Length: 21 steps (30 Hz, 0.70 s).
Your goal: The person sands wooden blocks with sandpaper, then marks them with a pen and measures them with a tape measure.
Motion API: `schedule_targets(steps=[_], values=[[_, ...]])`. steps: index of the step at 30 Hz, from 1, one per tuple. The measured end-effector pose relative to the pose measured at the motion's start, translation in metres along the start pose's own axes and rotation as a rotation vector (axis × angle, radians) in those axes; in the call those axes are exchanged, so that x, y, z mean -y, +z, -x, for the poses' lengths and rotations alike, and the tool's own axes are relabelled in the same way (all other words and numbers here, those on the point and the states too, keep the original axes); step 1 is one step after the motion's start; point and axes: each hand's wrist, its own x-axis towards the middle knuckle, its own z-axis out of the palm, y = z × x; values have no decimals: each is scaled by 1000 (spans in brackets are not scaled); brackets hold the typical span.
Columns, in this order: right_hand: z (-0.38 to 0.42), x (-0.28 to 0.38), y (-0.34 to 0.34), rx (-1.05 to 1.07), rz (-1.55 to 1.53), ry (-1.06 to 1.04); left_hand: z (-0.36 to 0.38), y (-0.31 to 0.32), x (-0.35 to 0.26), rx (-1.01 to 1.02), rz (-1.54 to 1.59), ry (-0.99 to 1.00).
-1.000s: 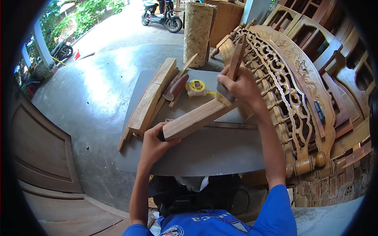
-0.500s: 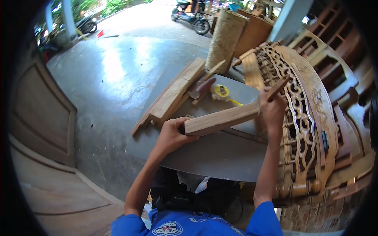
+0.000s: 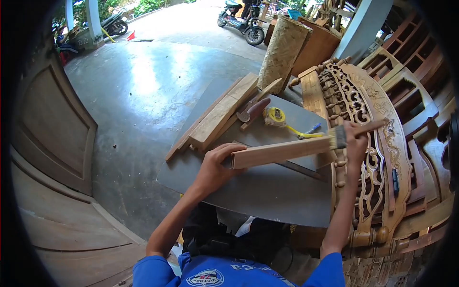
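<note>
My left hand (image 3: 217, 167) is closed round the near-left end of a wooden block (image 3: 282, 152), which is held above the grey tabletop (image 3: 234, 193). My right hand (image 3: 356, 146) grips a wooden-handled brush (image 3: 338, 137) by its handle, and the pale bristles touch or overlap the block's right end. Beyond the block lie a yellow tape measure (image 3: 275, 115) with its tape partly out, a blue pen (image 3: 311, 130), a dark-handled tool (image 3: 253, 110) and long wooden pieces (image 3: 224, 109). A flat metal strip (image 3: 301, 169) lies partly hidden under the block.
Wooden door panels (image 3: 52, 129) stand at the left. A carved wooden headboard (image 3: 366, 105) and other frames crowd the right side. A rolled woven mat (image 3: 283, 52) stands behind the table. Motorbikes (image 3: 246, 24) and a partly visible person are farther back.
My right hand has moved right and down, and the brush head now shows at the block's right end. The view has shifted slightly, and the pen has come into sight.
</note>
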Motion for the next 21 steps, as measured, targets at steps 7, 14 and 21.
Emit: schedule_targets(steps=[7,14,21], values=[[69,40,17,46,186,-274,-2,10,-13,-64,-113,112],[127,122,101,512,-476,-115,3,10,-14,89,116,-73],[47,-1,-2,17,-77,276,5,7,-10,50,99,-246]])
